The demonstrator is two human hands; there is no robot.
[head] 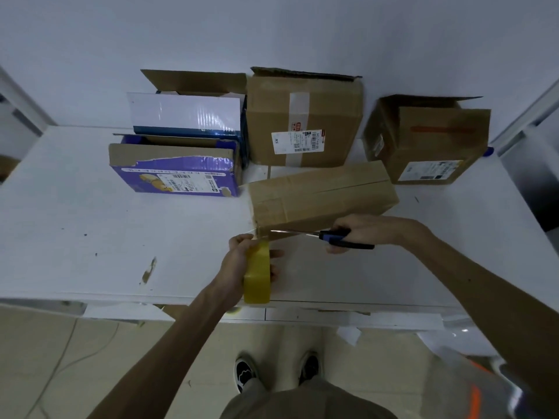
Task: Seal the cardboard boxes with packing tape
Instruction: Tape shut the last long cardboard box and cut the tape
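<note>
Head view: a long, plain brown cardboard box (323, 195) is laid at an angle on the scuffed white tabletop (90, 222), its top flaps closed flat. A thick roll of yellowish packing tape (257, 276) is gripped on edge by the left hand (237, 261), fingers curled round it, just beside the box's near corner. Scissors (329, 236) — slim metal blades, blue-and-black handles — are clasped in the right hand (367, 229), the blades pointed at that corner. Four more boxes are ranged behind, nearer the wall: a glossy purple carton (172, 176) with a torn edge, a white-fronted box (187, 113), a labelled brown box (302, 122) and an open-flapped brown box (429, 140).
</note>
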